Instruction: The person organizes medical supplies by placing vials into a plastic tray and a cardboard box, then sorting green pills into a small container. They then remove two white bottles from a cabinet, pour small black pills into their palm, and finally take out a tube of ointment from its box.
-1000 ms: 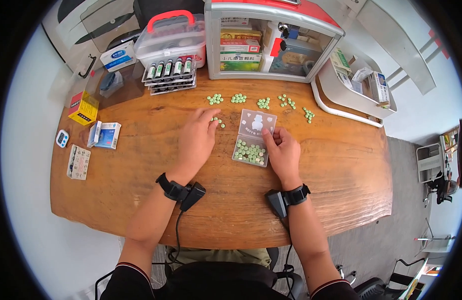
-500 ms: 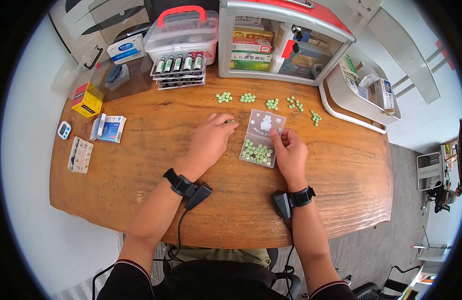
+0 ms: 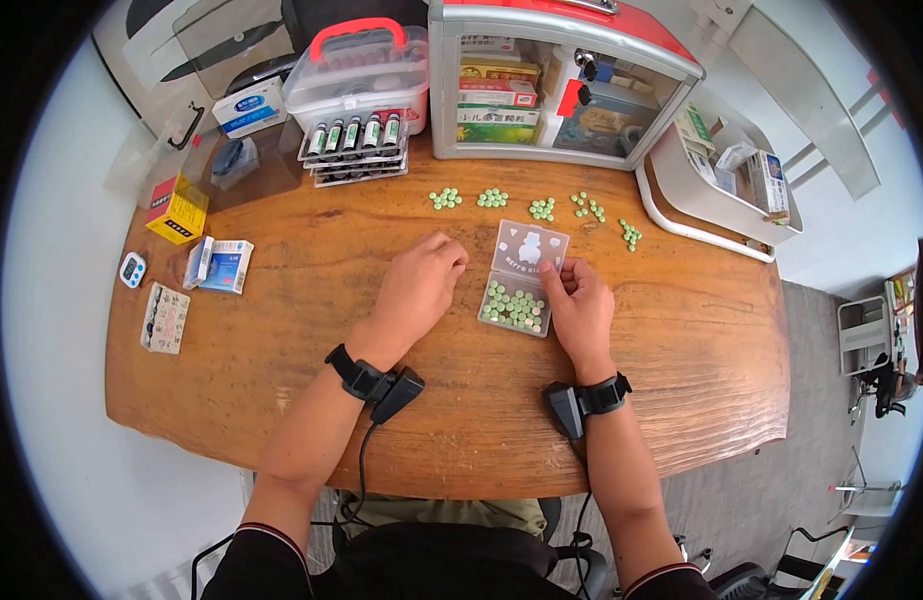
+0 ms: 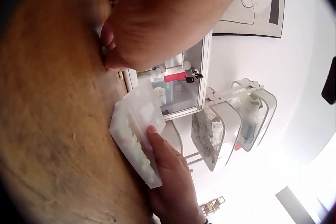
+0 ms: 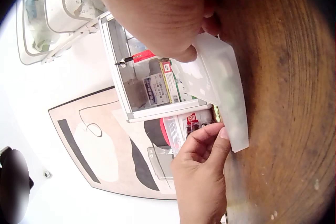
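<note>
In the head view, an open clear plastic pill case (image 3: 514,318) lies on the table, full of light green round tablets (image 3: 524,304). Its lid (image 3: 529,248), printed with a white bear figure, stands raised. My right hand (image 3: 581,305) holds the case at its right side, thumb against the lid and fingers behind. To the left of the case, my left hand (image 3: 418,290) is low over the tabletop with thumb and fingers drawn together. A small pale tablet shows between these fingertips in the left wrist view; the rest is hidden by the hand.
Several small clusters of green tablets (image 3: 493,198) lie in an arc beyond the case. A glass-fronted medicine cabinet (image 3: 571,155), vial trays (image 3: 356,158) and a red-handled box (image 3: 376,85) stand behind. Medicine boxes (image 3: 226,268) and a timer (image 3: 132,270) are left; a white bin (image 3: 721,195) is right.
The left hand has drawn its fingers together over the loose tablets left of the case, which are now out of sight in the head view. The right hand keeps holding the case.
</note>
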### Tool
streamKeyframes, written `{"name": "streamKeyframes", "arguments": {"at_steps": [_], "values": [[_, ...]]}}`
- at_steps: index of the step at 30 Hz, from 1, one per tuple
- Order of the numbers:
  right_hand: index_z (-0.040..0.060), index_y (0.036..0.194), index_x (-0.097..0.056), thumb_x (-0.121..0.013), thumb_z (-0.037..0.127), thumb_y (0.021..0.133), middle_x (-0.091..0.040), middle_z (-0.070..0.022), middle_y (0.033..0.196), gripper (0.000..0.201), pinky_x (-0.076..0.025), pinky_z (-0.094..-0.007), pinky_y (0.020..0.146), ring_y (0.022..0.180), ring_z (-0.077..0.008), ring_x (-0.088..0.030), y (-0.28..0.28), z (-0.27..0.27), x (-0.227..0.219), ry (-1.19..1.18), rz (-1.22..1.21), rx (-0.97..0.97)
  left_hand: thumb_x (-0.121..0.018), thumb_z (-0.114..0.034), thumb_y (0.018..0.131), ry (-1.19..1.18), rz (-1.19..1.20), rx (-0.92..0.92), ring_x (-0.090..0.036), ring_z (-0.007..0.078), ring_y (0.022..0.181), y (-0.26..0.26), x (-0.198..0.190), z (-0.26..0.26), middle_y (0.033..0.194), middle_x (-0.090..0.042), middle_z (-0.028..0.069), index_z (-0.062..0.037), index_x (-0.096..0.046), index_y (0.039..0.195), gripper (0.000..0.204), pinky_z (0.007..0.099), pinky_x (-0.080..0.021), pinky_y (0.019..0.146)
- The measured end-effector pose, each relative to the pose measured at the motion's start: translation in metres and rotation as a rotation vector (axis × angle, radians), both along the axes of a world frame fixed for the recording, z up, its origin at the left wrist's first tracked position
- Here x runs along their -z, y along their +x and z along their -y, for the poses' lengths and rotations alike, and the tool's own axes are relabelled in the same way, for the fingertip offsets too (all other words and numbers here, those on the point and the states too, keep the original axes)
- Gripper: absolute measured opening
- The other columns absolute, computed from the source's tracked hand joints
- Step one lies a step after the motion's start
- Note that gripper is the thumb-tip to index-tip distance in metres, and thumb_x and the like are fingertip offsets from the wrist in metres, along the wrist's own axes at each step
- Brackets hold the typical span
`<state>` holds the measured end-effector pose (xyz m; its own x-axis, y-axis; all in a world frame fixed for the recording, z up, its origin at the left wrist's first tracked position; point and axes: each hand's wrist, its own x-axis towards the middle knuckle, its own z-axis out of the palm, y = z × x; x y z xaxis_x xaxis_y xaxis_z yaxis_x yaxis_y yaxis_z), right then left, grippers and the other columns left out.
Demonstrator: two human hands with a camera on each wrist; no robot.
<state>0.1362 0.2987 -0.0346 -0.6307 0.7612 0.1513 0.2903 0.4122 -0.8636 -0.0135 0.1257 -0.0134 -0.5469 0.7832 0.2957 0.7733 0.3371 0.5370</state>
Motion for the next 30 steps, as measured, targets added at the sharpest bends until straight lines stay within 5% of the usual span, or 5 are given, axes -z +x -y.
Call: {"name": "streamKeyframes", "arguments": {"at_steps": [7, 30], "values": [[-0.0006, 0.094, -0.072, -0.073, 0.033, 0.093, -0.072, -0.0098, 0.074, 0.033, -0.054, -0.0307, 0.064, 0.066, -0.0180, -0.070, 0.000, 0.002, -0.003, -0.007, 0.012, 0.001, -0.068, -0.007, 0.091, 0.067, -0.100, -0.033, -0.064, 0.0324, 0.094, 0.009, -0.004, -0.004, 0.100, -0.065, 0.0107, -0.0022, -0.068, 0.103, 0.013, 0.0412, -0.053, 0.081], [-0.0003, 0.093, -0.072, -0.073, 0.034, 0.094, -0.072, -0.0087, 0.072, 0.035, -0.054, -0.0297, 0.064, 0.065, -0.0165, -0.069, 0.000, 0.000, 0.000, -0.015, 0.012, -0.004, -0.066, -0.004, 0.089, -0.065, 0.148, 0.034, -0.066, 0.0371, 0.088, -0.007, -0.006, 0.004, 0.095, -0.066, 0.0165, 0.0006, -0.068, 0.096, 0.008, 0.0454, -0.054, 0.080]]}}
